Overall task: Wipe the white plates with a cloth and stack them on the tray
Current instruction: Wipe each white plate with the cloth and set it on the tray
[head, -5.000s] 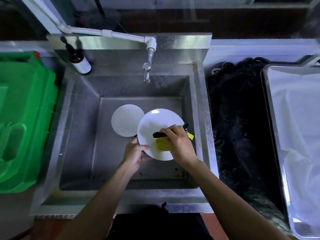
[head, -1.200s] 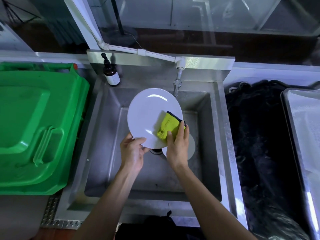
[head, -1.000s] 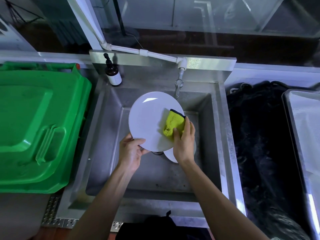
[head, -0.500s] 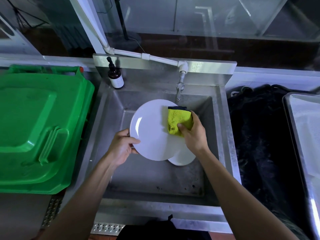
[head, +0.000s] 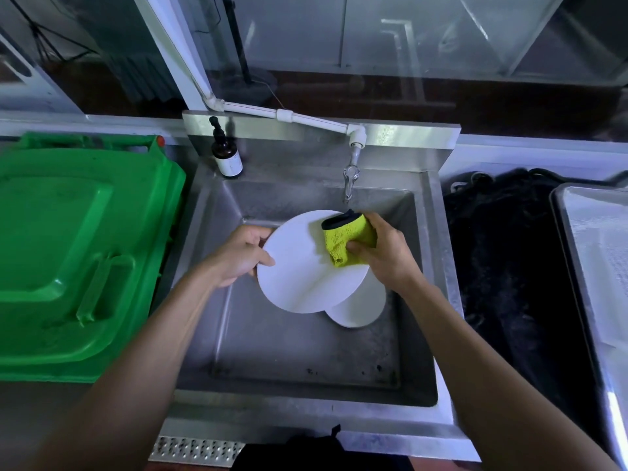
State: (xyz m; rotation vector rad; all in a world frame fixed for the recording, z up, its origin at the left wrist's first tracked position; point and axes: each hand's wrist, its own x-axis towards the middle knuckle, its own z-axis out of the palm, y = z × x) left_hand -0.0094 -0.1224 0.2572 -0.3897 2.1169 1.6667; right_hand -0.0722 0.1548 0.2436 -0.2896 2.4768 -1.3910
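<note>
Commercial kitchen wash area, deep stainless steel sink (head: 438, 266), wall-fed tap (head: 350, 178), green wheelie bin (head: 78, 253), metal tray (head: 571, 266)

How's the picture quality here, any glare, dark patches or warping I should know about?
Head view: wide-angle warping bows the counter edge and stretches the forearms; the black heap right of the sink is too dark for detail; the tray rim catches glare; the held plate looks flat white, slightly soft, beneath the yellow cloth.

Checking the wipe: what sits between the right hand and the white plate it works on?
In the head view, the yellow-green cloth lies between the right hand and the held white plate, bunched under the fingers.
</note>
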